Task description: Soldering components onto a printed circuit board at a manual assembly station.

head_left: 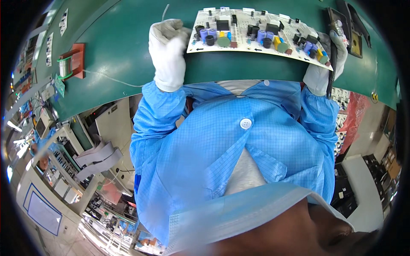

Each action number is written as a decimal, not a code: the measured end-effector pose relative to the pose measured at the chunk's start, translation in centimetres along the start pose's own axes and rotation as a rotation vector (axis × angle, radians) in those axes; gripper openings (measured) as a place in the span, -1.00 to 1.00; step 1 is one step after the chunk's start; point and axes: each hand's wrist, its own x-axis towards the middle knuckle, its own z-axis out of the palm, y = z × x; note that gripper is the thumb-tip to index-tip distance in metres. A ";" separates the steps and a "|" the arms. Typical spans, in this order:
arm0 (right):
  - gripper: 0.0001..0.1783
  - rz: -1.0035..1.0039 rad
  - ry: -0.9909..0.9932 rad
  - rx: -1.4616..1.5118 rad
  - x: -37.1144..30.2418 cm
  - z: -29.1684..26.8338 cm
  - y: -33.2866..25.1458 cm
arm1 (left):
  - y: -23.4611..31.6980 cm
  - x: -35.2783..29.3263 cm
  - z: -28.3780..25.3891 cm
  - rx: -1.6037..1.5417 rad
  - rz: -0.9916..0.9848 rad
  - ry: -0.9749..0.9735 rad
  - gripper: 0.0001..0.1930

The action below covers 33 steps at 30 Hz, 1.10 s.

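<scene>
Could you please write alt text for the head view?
A component-filled white circuit board stretches between a white-gloved left hand at one end and a gloved right hand, holding a slim dark object, at the other; a green workbench lies beneath.

Green bench top (124, 64) across the far side (its edges bowed by the lens), bright white lights (20, 150) at far left, crowded metal racking (64, 168), pale panel (70, 217) with blue-bordered sheet (44, 212), greyish floor (368, 138) at right, pale grey surface (363, 187) nearer.

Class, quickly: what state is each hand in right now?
Left hand: closed, apparently on thin wire, beside the circuit board.
Right hand: closed around a black tool.
</scene>
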 end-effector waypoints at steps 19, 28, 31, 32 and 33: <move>-0.55 0.108 -0.009 0.242 0.4 -1.7 2.4 | -2.5 1.8 1.4 -1.039 -0.521 -0.120 -0.65; -0.65 0.585 -0.035 0.829 1.3 -2.3 1.8 | -1.7 1.8 1.3 -1.269 -0.522 -0.229 -0.69; -0.65 0.105 0.017 0.401 0.1 -1.3 2.3 | -1.3 1.7 1.4 -1.253 -0.499 -0.237 -0.71; -0.65 0.114 0.004 0.418 -0.1 -1.3 2.4 | -1.2 1.7 1.4 -1.236 -0.476 -0.239 -0.71; -0.66 0.123 -0.009 0.435 -0.3 -1.3 2.5 | -1.1 1.6 1.4 -1.246 -0.489 -0.241 -0.71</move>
